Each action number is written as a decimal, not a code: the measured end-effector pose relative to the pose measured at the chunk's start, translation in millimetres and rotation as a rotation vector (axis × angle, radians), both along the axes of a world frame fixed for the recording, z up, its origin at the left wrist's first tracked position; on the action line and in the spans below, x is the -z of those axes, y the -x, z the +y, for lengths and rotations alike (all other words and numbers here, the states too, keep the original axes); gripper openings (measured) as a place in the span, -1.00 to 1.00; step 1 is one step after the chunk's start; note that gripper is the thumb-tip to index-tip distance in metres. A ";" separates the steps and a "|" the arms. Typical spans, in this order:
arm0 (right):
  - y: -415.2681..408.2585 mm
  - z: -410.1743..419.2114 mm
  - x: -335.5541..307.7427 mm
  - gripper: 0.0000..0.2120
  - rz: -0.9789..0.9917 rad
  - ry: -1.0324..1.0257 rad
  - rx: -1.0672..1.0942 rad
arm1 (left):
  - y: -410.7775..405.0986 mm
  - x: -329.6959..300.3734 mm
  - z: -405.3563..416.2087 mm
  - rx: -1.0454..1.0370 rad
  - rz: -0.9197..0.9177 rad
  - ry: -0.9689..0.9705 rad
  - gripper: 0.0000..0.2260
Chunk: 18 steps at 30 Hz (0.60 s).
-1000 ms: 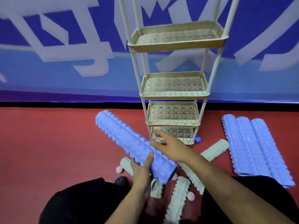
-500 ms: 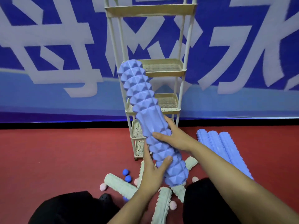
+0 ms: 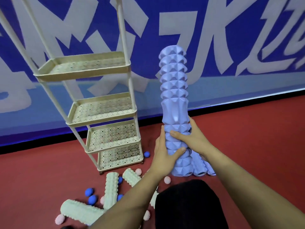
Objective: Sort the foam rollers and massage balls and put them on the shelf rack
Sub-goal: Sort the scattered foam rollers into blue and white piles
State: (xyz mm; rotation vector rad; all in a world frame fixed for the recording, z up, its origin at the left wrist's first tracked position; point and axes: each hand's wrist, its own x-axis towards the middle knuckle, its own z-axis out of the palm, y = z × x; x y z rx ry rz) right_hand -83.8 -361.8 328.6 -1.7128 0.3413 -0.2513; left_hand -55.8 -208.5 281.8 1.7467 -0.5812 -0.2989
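I hold a long purple studded foam roller (image 3: 174, 90) almost upright, to the right of the cream shelf rack (image 3: 102, 111). My left hand (image 3: 163, 154) grips its lower part from the left, thumb across the front. My right hand (image 3: 193, 138) grips it from the right, just above. The rack's perforated trays hold nothing that I can see. Pale green rollers (image 3: 111, 187) lie on the red floor below the rack, among small blue balls (image 3: 89, 192) and pink spiky balls (image 3: 167, 180).
More purple rollers (image 3: 200, 167) lie on the floor behind my right wrist, mostly hidden. A blue and white banner wall stands close behind the rack. My dark-clothed knee (image 3: 189, 204) fills the lower middle. Bare red floor stretches to the right.
The purple roller has swung from leaning left in front of the rack to nearly upright at its right. The view has shifted, so the rack now sits left.
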 end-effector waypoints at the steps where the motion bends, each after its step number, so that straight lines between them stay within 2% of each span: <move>1: -4.2 -14.1 10.0 -0.34 0.006 -0.022 0.039 | -10.0 8.1 -13.4 0.032 -0.003 -0.040 -0.20; 3: -16.1 -44.4 35.4 -0.45 0.039 -0.054 0.106 | -30.6 25.8 -36.7 0.093 -0.026 -0.130 -0.33; 5: -30.9 -78.2 70.8 -0.43 0.089 -0.046 0.156 | -51.2 49.6 -54.0 0.142 -0.062 -0.201 -0.39; 9: -56.9 -142.6 147.8 -0.11 0.252 0.091 0.218 | -94.1 120.8 -67.4 0.070 0.052 -0.371 -0.35; 14: -87.7 -207.2 255.1 0.21 0.610 0.267 0.244 | -138.6 214.4 -52.4 -0.020 0.261 -0.551 -0.31; 16: -101.7 -208.6 269.4 0.19 0.717 0.332 0.228 | -151.0 243.7 -49.8 -0.042 0.282 -0.590 -0.30; 18: -116.8 -210.6 287.2 0.09 0.798 0.355 0.202 | -157.9 264.8 -49.4 -0.053 0.312 -0.620 -0.36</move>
